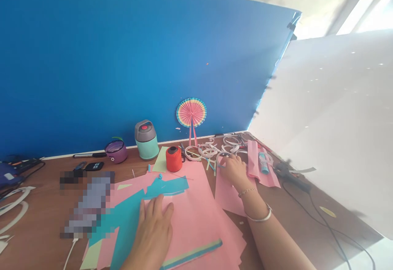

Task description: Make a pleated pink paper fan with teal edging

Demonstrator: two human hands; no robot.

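My left hand (156,229) lies with its fingers spread on a stack of pink paper (193,216) and blue paper (129,216). A strip with green and blue bands (196,253) crosses the pink sheet near its front edge. Farther right, my right hand (235,171) reaches over another pink sheet (229,198). Its bent fingers are at a thin pale ring (218,160) that looks like a roll of tape, and the fingertips are partly hidden. Several similar white rings (207,150) lie heaped just behind it.
A round pleated paper fan (191,112) stands against the blue wall. Before it are a red thread spool (174,159), a teal jar (146,141) and a purple cup (116,152). A blurred phone (90,204) lies left. A glue stick (263,163) and a corded tool (291,178) lie right.
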